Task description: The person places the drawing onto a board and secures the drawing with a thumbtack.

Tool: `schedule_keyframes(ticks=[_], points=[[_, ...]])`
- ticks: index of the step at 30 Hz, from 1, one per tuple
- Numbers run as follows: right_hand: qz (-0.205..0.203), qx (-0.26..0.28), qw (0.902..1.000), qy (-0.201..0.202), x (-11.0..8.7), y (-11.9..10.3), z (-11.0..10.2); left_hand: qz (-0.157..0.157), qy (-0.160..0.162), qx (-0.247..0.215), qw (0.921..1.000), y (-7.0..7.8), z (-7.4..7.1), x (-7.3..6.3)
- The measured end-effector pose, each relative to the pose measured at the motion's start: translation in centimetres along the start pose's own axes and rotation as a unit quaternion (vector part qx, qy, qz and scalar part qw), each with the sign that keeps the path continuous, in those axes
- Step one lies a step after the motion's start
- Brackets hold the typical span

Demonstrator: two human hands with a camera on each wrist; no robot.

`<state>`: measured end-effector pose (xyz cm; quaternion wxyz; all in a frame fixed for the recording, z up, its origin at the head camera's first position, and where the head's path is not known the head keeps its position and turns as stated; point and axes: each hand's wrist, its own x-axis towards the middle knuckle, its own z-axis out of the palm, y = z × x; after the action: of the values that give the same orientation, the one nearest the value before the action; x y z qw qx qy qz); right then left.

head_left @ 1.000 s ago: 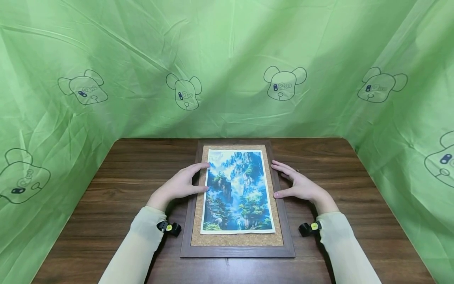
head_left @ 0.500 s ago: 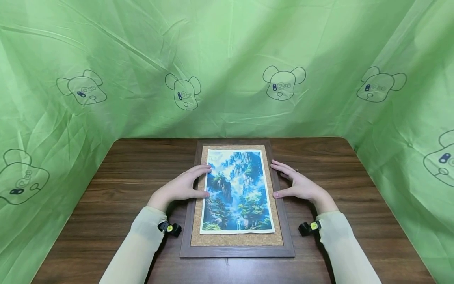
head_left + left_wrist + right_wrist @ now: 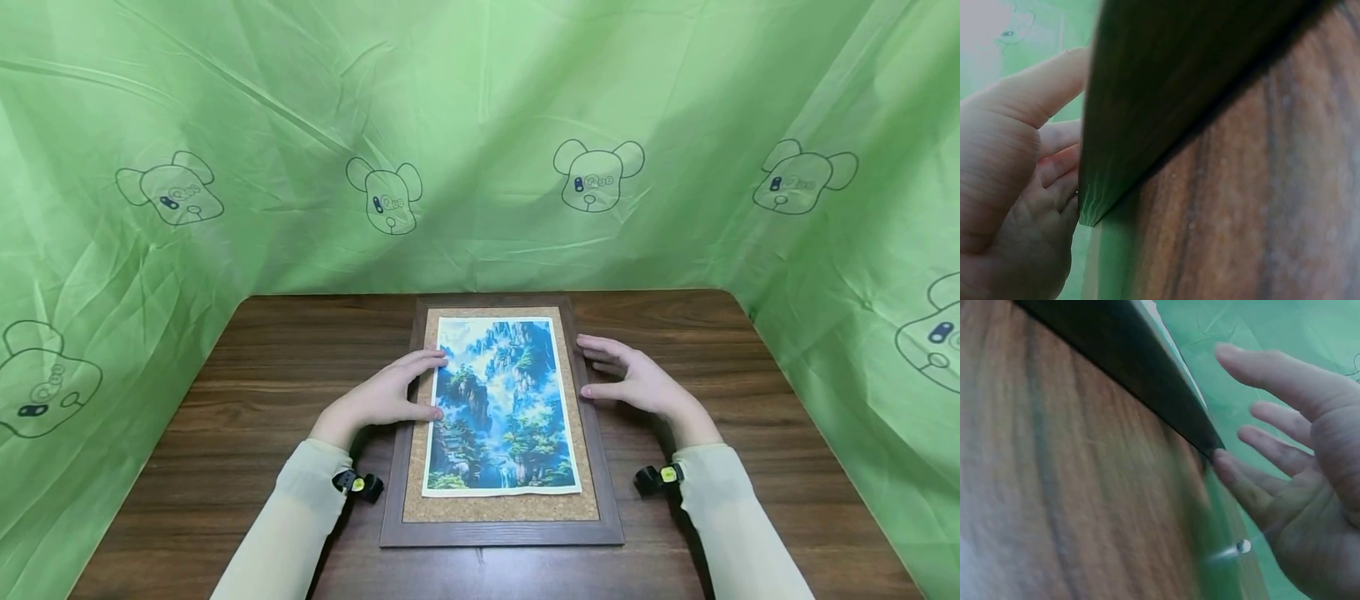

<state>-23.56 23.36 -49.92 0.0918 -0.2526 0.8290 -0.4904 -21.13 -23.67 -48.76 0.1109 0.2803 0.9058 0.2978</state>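
A printed picture [image 3: 498,408] of blue misty mountains and green trees lies on a cork board [image 3: 502,508] with a dark wooden frame [image 3: 502,534]. My left hand [image 3: 378,392] reaches over the frame's left side, with fingertips and thumb at the picture's left edge. At the right side, my right hand [image 3: 648,383] has fingers spread by the frame; thumb and upper fingers stand off the board in the right wrist view, and the lowest fingertip meets the frame's dark edge [image 3: 1141,369]. Neither hand grips anything. From the left wrist, the frame's side [image 3: 1141,94] hides my fingertips.
The board lies on a dark wood-grain table [image 3: 262,400]. A green curtain [image 3: 480,150] with bear-head drawings encloses the back and sides. In the right wrist view, a small shiny round thing [image 3: 1244,545] sits beyond the hand's lower edge. Each wrist wears a small black camera [image 3: 367,487].
My right thumb and fingers have drawn off the frame's right side, the hand shifting slightly right and up. The left fingers and thumb slid a little down the picture's edge. The picture stayed put.
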Motion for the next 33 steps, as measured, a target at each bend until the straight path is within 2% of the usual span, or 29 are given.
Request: schedule_keyframes(ticks=[4, 8, 17, 20, 24, 33], points=[[-0.016, -0.019, 0.9982, 0.054, -0.1, -0.1, -0.7, -0.001, 0.001, -0.001, 1.0, 0.0, 0.1, 0.0], [-0.013, -0.038, 0.9927, 0.114, -0.5, 0.0, -1.6, -0.001, 0.0, -0.002, 1.0, -0.1, 0.1, 0.0], [0.012, -0.071, 0.972, 0.224, -1.6, 1.2, -3.6, 0.002, 0.002, -0.001, 1.0, -0.1, 0.0, 0.0], [0.031, -0.084, 0.9686, 0.232, -1.8, 1.9, -3.8, 0.004, 0.003, 0.002, 1.0, 0.0, 0.0, -0.1], [0.054, -0.092, 0.97, 0.218, -2.1, 2.4, -3.9, 0.004, 0.003, 0.0, 1.0, 0.1, 0.0, 0.0], [0.069, -0.125, 0.9707, 0.193, -2.0, 2.9, -3.7, 0.005, 0.004, -0.004, 1.0, -0.2, 0.1, 0.0]])
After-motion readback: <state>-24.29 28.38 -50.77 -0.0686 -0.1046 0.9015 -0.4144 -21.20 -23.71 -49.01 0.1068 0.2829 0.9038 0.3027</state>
